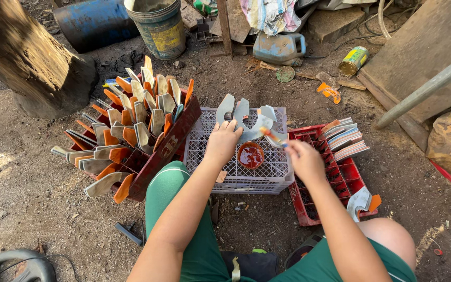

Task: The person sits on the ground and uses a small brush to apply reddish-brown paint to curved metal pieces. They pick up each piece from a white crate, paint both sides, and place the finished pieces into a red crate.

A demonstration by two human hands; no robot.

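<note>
Left hand (pixel 223 140) closed over a fan of grey curved blades (pixel 246 120), gripping them upright on top of the white crate (pixel 267 175). Right hand (pixel 305 159) just to the right, fingers pinched shut on a small brush (pixel 272 136) with an orange-stained tip, touching the blade edge beside the left hand. Between the two hands and slightly nearer the body, a small bowl (pixel 250 155) of red paint sitting on the crate. Left of the left hand, a dark red crate (pixel 170 149) tilted outward and crammed with blades (pixel 131 130), many showing orange-painted ends. Right of the right hand, a red crate (pixel 335 177) holding a short stack of blades (pixel 344 138) at its far end and one blade with an orange tip (pixel 362 201) at its near corner. Well beyond both hands: a bucket (pixel 158 26), a blue drum (pixel 92 22), a jerrycan (pixel 279 48) and a tin can (pixel 353 60) on bare dirt. Far left, a tree stump (pixel 27 57).
</note>
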